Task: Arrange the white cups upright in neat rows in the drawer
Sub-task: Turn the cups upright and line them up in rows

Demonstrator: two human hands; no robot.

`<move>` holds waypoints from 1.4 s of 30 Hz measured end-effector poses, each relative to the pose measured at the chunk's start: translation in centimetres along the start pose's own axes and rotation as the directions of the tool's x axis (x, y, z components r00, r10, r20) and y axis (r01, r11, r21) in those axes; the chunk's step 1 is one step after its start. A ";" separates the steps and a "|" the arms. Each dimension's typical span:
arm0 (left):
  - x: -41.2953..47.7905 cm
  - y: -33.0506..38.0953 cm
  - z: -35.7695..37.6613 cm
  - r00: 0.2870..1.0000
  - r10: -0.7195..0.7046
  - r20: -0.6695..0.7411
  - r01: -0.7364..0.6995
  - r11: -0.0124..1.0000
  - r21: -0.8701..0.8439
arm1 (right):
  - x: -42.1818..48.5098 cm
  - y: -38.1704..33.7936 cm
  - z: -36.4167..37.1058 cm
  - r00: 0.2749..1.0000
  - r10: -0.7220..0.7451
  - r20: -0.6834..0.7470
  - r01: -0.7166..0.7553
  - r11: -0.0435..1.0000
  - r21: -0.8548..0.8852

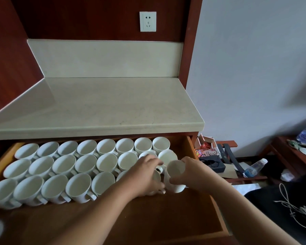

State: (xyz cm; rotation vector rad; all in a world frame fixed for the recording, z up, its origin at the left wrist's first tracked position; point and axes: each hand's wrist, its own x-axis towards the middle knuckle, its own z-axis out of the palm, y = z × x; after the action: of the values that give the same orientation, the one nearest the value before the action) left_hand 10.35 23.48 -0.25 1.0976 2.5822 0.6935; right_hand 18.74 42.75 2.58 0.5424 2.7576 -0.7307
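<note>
Below the pale countertop (113, 103), the open drawer (166, 218) holds white cups (64, 163) standing mouth-up in three rows, with their handles turned to the right. At the right end of the front row, our right hand (194, 172) wraps its curled fingers and thumb round the end cup (175, 167). Just beside it, our left hand (145, 175) curls over the neighbouring cup (156, 175) and grips it, hiding most of it.

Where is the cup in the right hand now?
In the head view, the cup is at the right end of the front row in the drawer, gripped by the right hand.
</note>
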 end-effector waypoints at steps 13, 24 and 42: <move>-3.0 -6.9 2.9 0.991 0.063 -0.115 -0.048 0.990 0.129 | 1.6 0.9 5.4 0.982 0.190 -0.012 -0.188 0.979 0.076; -2.9 -7.3 3.7 0.990 0.082 -0.115 -0.066 0.988 0.140 | 2.7 0.3 6.8 0.982 0.187 -0.034 -0.182 0.975 0.126; -2.7 -7.5 4.4 0.983 0.094 -0.159 -0.065 0.981 0.182 | 2.7 0.9 6.7 0.968 0.245 -0.060 -0.223 0.941 0.254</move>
State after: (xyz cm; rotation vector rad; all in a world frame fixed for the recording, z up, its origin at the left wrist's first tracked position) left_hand 9.42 18.38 -7.79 1.2517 2.8004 0.6080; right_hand 17.57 40.81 -4.38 0.9587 2.6327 -1.0164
